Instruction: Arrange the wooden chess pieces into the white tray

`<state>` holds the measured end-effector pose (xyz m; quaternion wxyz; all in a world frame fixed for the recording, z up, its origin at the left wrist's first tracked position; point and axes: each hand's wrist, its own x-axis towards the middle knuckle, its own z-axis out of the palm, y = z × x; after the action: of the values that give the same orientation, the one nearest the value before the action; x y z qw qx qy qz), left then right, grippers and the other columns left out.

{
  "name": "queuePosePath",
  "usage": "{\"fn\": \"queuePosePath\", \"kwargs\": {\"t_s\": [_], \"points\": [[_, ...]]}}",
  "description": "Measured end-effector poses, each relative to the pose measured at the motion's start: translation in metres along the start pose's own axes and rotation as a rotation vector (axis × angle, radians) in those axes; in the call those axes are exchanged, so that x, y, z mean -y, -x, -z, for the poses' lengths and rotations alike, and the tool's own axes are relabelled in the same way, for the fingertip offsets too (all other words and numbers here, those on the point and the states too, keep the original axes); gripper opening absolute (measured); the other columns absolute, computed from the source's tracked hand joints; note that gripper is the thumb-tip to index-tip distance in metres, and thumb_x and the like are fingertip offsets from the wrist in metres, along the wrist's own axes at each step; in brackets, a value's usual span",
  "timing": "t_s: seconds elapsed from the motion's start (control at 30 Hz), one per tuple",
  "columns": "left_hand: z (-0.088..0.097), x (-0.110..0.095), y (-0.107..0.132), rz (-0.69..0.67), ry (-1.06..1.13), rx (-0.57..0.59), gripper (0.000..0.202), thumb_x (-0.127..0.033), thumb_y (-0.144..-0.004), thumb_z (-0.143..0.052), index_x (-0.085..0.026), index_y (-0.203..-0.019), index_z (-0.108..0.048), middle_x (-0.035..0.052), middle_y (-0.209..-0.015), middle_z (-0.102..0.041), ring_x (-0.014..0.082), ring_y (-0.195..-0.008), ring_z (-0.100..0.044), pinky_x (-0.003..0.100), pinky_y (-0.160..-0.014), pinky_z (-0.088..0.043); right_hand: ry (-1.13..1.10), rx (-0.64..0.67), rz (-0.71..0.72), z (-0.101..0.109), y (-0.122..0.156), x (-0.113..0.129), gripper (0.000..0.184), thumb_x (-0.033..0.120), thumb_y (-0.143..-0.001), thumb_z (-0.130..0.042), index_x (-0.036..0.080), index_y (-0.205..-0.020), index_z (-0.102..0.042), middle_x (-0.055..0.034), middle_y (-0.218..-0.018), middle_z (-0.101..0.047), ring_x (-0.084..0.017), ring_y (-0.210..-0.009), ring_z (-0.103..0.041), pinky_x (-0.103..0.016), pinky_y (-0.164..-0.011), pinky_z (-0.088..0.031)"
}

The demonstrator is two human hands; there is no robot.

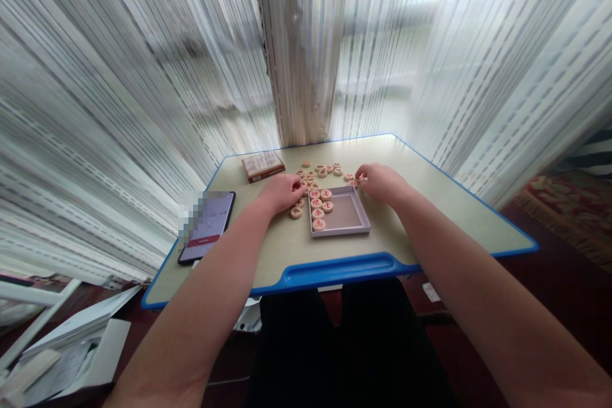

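Observation:
A shallow grey tray [356, 228] lies on the small table [430, 217]. Several round wooden game pieces with red marks [320, 203] sit along the tray's left side. More loose pieces [325, 171] are scattered on the table behind it. My left hand [282, 192] rests curled at the tray's left rear corner, its fingertips on loose pieces there. Next to it, one piece [296, 211] lies on the table. My right hand [380, 181] is at the tray's right rear corner, fingers pinched over a piece [352, 183] I can barely see.
A phone [206, 226] with a lit screen lies at the table's left edge. A flat brown box [262, 166] sits at the back left. Sheer white curtains hang close behind and beside the table. Papers and white bars lie on the floor at lower left.

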<state>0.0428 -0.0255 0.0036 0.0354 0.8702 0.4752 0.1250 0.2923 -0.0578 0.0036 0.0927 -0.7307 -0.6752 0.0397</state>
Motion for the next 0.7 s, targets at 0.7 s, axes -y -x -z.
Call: {"fn": "queuePosePath", "kwargs": {"t_s": [0.7], "points": [[0.000, -0.003, -0.001, -0.055, 0.006, -0.123, 0.030, -0.037, -0.085, -0.044, -0.015, -0.078, -0.064, 0.0082, -0.082, -0.065, 0.0183, -0.074, -0.057, 0.028, -0.067, -0.043, -0.420, -0.143, 0.426, 0.016, 0.020, 0.024, 0.020, 0.026, -0.072, -0.058, 0.017, -0.089, -0.065, -0.0049, -0.091, -0.065, -0.013, -0.069, -0.054, -0.026, -0.068, -0.044]]}}
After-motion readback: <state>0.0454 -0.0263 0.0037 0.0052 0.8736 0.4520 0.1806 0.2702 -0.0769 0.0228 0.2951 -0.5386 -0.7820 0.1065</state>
